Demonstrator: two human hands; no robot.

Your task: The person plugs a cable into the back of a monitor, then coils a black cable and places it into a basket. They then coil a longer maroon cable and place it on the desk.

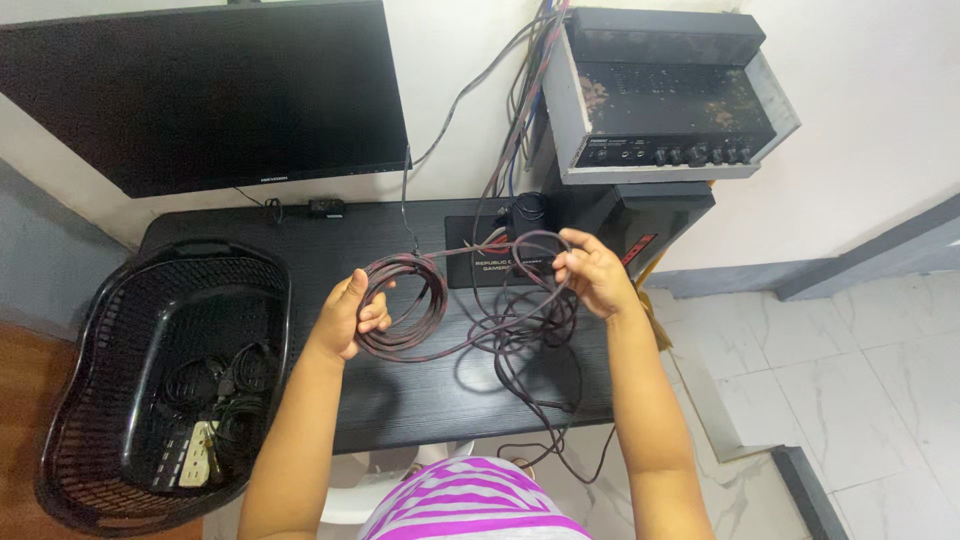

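A dark reddish-brown cable is wound into a round coil above the black desk. My left hand grips the left side of that coil. My right hand pinches a looser stretch of the same cable at chest height. From there the loose cable falls in tangled loops across the desk and hangs over its front edge.
A black plastic basket at the desk's left end holds coiled black cables and a power strip. A dark monitor hangs on the wall. An amplifier sits on a stand at the right. White tiled floor lies beyond.
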